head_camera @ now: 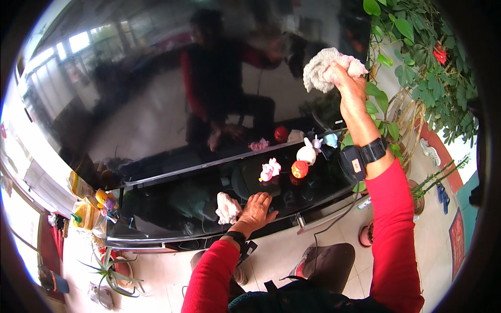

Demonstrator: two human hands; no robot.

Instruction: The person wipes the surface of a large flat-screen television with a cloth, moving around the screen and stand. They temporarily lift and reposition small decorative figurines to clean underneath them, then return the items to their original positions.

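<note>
My right hand [348, 80] is closed around a bunched cloth [321, 72], pale grey and pink, at the right part of a large black television screen [156, 90]. Whether the cloth touches the glass I cannot tell. My left hand [256, 211] rests palm down on the glossy black top of a TV stand [156, 211], holding nothing. Just left of it lies a crumpled pale pink cloth [228, 208]. Beyond that hand stand a pink and white figurine [270, 169], an orange-red ball-shaped ornament [300, 169] and a white rabbit figurine [306, 154].
Leafy potted plants [422, 74] crowd the right side. A light blue ornament [330, 140] sits near the screen's lower right corner. At the left end are a yellow toy figure [105, 199] and plastic containers [84, 213]. A potted aloe [111, 270] stands on the floor.
</note>
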